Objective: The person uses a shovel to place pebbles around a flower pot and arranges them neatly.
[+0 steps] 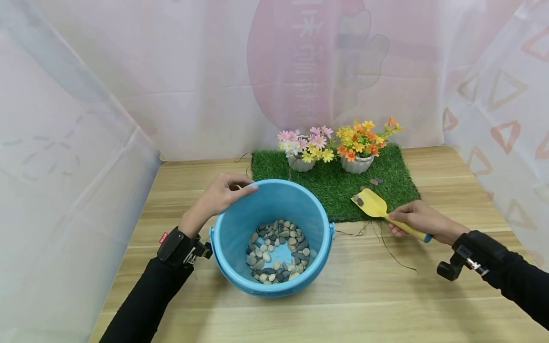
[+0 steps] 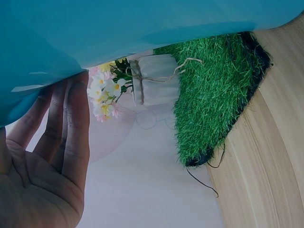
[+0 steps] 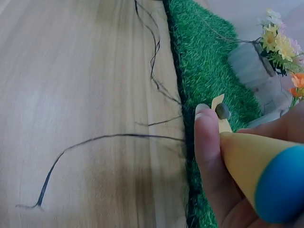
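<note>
A blue bucket (image 1: 274, 190) stands on the table with its open top toward the head camera, and grey, tan and white pebbles (image 1: 274, 252) lie on its bottom. My left hand (image 1: 220, 193) grips the bucket's rim at the upper left, thumb on the inside and fingers against the outer wall. In my right hand (image 1: 422, 220) is the handle of a yellow trowel (image 1: 372, 204) with a blue handle end. Its blade lies over the grass mat and carries a few pebbles (image 1: 358, 200) near its tip. A few more pebbles (image 1: 376, 181) lie on the mat just beyond the blade.
A green artificial grass mat (image 1: 326, 190) lies at the back. On it stand two white pots, one with pink, white and yellow flowers (image 1: 309, 143), the other with orange and yellow flowers (image 1: 362, 138). Loose dark threads (image 1: 394, 257) trail from its front edge. Printed fabric walls (image 1: 193, 95) surround the table.
</note>
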Demonstrator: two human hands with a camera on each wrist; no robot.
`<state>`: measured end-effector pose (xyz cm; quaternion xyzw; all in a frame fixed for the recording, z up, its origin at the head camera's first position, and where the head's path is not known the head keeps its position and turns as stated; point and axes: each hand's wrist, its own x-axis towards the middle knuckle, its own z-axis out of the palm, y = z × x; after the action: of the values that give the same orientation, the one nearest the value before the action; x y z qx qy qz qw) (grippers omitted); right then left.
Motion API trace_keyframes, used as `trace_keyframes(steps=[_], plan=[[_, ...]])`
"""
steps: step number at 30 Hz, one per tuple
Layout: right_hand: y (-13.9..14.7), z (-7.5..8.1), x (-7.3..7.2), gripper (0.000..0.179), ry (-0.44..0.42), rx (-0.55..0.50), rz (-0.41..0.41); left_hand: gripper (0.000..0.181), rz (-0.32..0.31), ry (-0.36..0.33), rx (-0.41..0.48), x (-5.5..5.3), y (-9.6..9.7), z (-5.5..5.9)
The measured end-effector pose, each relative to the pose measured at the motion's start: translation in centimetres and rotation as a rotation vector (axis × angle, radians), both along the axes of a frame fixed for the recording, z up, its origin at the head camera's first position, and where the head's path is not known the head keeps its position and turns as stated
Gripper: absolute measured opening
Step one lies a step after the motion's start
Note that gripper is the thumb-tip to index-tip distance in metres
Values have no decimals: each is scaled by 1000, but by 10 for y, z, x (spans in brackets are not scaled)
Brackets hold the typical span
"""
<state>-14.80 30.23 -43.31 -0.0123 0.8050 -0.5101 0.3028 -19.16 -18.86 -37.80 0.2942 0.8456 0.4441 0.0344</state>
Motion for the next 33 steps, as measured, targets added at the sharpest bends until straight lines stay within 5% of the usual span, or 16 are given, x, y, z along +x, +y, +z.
trace_keyframes(steps=[15,33], plan=[[-16,25,-9,41,-139,-35,-57,18,0,1,0,1,0,3],[-35,49,-38,38,-220,55,16,19,12,-5,-7,0,0,2]])
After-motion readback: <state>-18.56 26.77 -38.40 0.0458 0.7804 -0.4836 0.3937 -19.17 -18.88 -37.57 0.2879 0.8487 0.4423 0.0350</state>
